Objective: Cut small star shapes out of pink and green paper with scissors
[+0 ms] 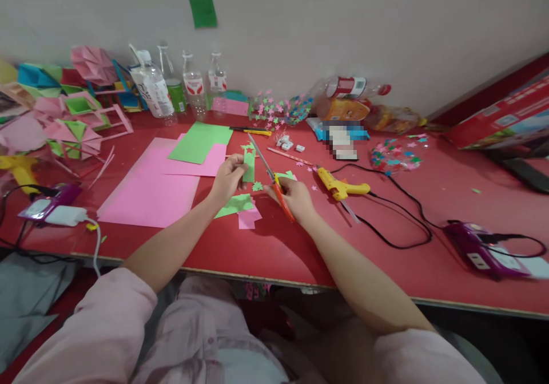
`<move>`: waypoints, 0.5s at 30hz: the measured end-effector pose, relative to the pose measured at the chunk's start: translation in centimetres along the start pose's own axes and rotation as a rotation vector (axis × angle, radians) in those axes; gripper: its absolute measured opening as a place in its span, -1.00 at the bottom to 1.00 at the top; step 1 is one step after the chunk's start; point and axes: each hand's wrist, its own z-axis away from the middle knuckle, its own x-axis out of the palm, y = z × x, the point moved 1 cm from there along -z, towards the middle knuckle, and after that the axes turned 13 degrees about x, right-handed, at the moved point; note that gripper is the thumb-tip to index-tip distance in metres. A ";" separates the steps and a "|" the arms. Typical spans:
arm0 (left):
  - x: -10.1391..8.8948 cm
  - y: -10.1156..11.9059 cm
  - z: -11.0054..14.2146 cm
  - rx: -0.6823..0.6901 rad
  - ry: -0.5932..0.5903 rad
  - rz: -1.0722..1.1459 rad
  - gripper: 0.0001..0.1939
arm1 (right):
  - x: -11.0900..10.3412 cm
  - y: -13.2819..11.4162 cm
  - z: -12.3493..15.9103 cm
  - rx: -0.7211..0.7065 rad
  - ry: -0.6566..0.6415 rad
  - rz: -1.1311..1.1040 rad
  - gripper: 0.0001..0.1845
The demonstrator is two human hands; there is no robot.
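Between the fingers of my left hand (230, 178) is a narrow strip of green paper (249, 169), held upright above the table, with a star-shaped gap near its top. My right hand (295, 198) grips orange-handled scissors (281, 195); their blades point up and left, close to the strip's right side. Whether the blades touch the paper I cannot tell. Below the hands lie a small green star cutout (257, 186), a green paper scrap (235, 205) and a pink paper scrap (247, 218). Another green piece (286, 175) shows behind my right hand.
Pink sheets (150, 192) and a green sheet (201, 143) lie left. A yellow glue gun (343, 185) with a black cord is right, near a purple power strip (484, 249). Behind are a utility knife (253, 131), plastic bottles (195, 89) and paper stars (274, 109); folded paper shapes (72, 132) stand far left.
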 end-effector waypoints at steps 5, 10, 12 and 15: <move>-0.2 0.6 0.1 0.024 0.011 0.021 -0.93 | 0.1 -0.3 0.1 0.058 -0.049 -0.024 -0.49; -0.2 0.9 0.1 0.003 -0.011 0.057 -0.96 | -0.2 -0.8 0.3 0.116 -0.038 -0.008 -0.49; -0.2 0.9 0.0 -0.002 0.006 0.058 -0.96 | -0.7 -1.2 0.3 0.110 -0.010 0.030 -0.47; -0.3 0.8 0.0 -0.014 0.018 0.056 -0.94 | -1.4 -2.0 0.4 0.119 -0.003 0.099 -0.46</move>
